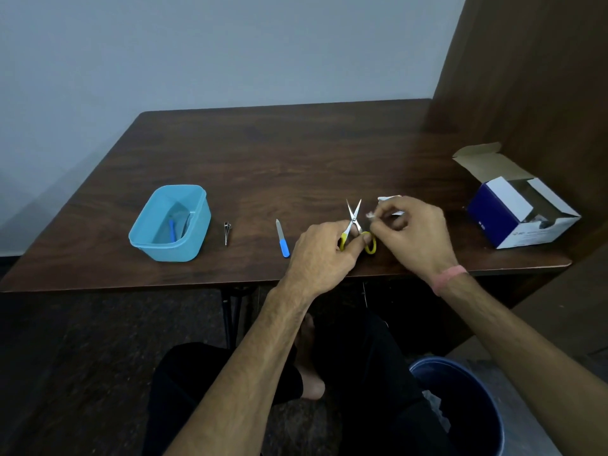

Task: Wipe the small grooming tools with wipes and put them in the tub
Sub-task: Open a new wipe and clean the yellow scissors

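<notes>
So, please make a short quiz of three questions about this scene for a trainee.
1. True or false: the scissors are open.
2. Which hand holds the wipe? A) left B) right
3. How many tools lie loose on the table between the tub and the hands?

Key: 1 true. 2 B; the right hand pinches it, the left hand grips the scissors. 3 two: clipper, file.
</notes>
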